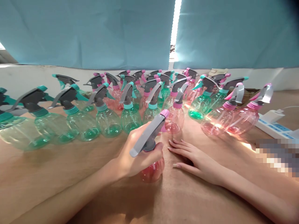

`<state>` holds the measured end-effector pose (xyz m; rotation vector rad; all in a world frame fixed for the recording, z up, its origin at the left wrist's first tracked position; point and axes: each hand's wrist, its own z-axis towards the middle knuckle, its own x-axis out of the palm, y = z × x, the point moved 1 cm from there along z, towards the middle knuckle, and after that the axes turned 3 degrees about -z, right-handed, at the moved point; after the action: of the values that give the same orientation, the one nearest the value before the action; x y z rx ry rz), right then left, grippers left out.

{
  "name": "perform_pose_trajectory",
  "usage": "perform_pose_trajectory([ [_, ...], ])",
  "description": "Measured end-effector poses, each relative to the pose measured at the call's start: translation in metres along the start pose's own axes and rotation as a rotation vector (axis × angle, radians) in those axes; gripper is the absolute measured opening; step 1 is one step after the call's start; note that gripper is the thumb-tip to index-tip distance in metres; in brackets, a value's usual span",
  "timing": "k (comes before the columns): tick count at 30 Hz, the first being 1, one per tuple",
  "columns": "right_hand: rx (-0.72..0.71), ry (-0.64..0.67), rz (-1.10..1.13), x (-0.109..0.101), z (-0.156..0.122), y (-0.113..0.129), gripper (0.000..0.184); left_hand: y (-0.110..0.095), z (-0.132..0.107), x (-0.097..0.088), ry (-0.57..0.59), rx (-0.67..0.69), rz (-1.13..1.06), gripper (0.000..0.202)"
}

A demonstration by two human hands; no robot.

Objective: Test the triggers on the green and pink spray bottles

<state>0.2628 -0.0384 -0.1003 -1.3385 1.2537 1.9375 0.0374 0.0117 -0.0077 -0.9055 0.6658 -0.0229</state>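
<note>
My left hand (135, 149) is wrapped round the neck of a pink spray bottle (153, 171) with a grey trigger head and pink nozzle. The bottle stands upright, or nearly so, low in the middle of the view; whether its base touches the table is hard to tell. To its right, my right hand (192, 157) lies flat on the tabletop, fingers stretched out and holding nothing. Just beyond the hands is another pink spray bottle (175, 116). A green spray bottle (130, 116) stands behind my left hand, in a row of similar ones.
Several more green and pink spray bottles crowd the back of the brown table (182, 199). At the right lies a white power strip (275, 127) with a plugged-in charger (273, 115). Blue curtains (93, 34) hang behind, and a patch at the right edge is pixelated.
</note>
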Motion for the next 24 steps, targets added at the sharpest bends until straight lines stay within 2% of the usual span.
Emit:
perform_pose_trajectory([
  [9,-0.006,0.001,-0.002,0.0004,-0.0003,-0.0007,0.059,-0.0011,0.0001,0.0024,-0.044,-0.042,-0.155,0.035],
  [16,-0.003,-0.001,0.005,0.0001,-0.0006,-0.0003,0.059,0.0019,0.0008,0.0016,-0.03,0.042,-0.123,0.022],
  [24,-0.002,-0.009,0.014,-0.0004,-0.0004,0.0004,0.059,0.0062,-0.0007,0.0026,-0.017,0.064,-0.109,0.026],
])
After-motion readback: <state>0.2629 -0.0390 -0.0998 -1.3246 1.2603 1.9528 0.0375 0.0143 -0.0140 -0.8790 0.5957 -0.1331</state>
